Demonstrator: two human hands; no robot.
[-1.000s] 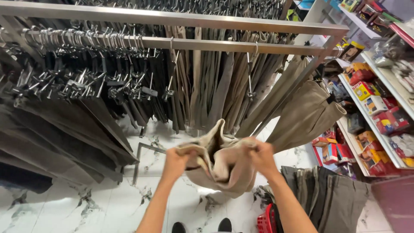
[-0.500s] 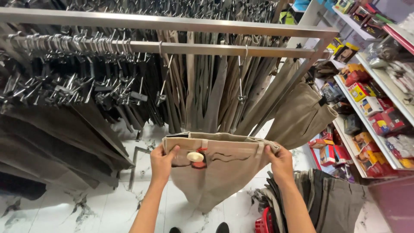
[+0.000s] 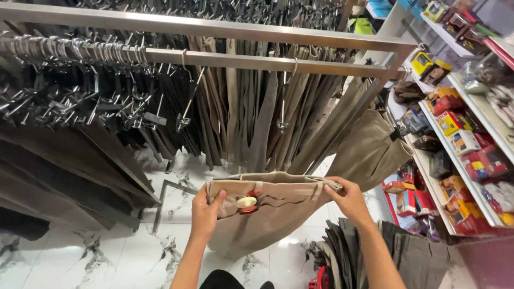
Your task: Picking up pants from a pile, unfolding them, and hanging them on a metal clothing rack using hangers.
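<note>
Two hands stretch one pair of beige trousers (image 3: 267, 214) flat by the waistband, below the rack.

We grip the waistband at both ends: our left hand (image 3: 206, 211) is closed on the 9 o'clock end, thumb on the front just beside the round cream and red tag (image 3: 247, 202), and our right hand (image 3: 349, 198) is pinched shut on the 3 o'clock end by a belt loop. The waistband's long axis runs from 9 to 3 o'clock, tilted a little up toward the right, with the legs hanging toward 6. The tag lies nearer our left hand. At 12 o'clock the steel rails (image 3: 257, 60) carry dark and khaki trousers on clip hangers (image 3: 184, 120). Underfoot is white marbled floor (image 3: 80, 257); folded dark trousers (image 3: 407, 257) are piled at 5 o'clock, and shelves of coloured boxes (image 3: 460, 134) stand at 3.
</note>
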